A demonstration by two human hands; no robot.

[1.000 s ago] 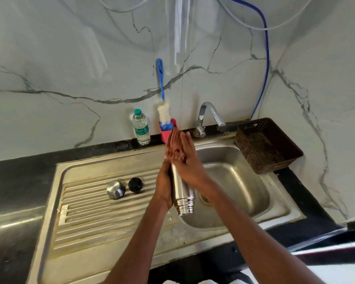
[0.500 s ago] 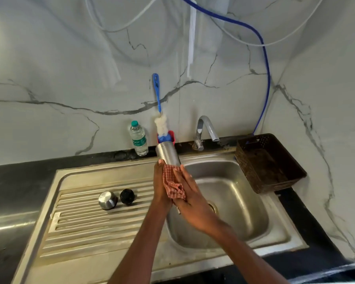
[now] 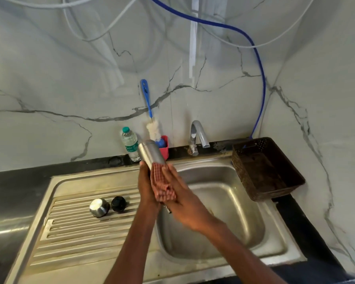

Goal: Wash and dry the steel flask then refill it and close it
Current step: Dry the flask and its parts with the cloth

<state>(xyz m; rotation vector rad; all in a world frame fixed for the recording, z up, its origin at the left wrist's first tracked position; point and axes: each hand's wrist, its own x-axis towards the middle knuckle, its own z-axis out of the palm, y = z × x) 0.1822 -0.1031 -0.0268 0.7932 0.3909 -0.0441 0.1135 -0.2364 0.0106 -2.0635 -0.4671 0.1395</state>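
The steel flask [image 3: 151,152] is held tilted over the sink [image 3: 213,201], at the left rim of the bowl, its closed base pointing up and to the far left toward the wall. The left hand [image 3: 147,187] grips its lower body from the left side, fingers curled round the steel. The right hand [image 3: 184,199] presses a red checked cloth [image 3: 162,185] against the flask from the right, fingers lying long and fairly straight over the fabric. Only the tip of the flask's lower end shows below the cloth, near the bowl's left rim.

To the left, on the ribbed drainboard [image 3: 80,228], a steel cup lid [image 3: 99,207] and a black stopper [image 3: 118,203] sit just beside each other, apart from the hands. The ribbed surface near and left of them is open. At the far edge of the worktop [image 3: 19,187], against the marble wall, stand a plastic water bottle [image 3: 130,143] and a red holder [image 3: 164,147] carrying a blue-handled bottle brush [image 3: 149,111]; the flask's raised base is in front of them in this view. The tap [image 3: 198,136] stands at the far side of the bowl, its spout well right of the flask. A dark woven basket [image 3: 266,171] sits at the far right, overlapping the sink's right rim. The bowl under and right of the hands holds open room.
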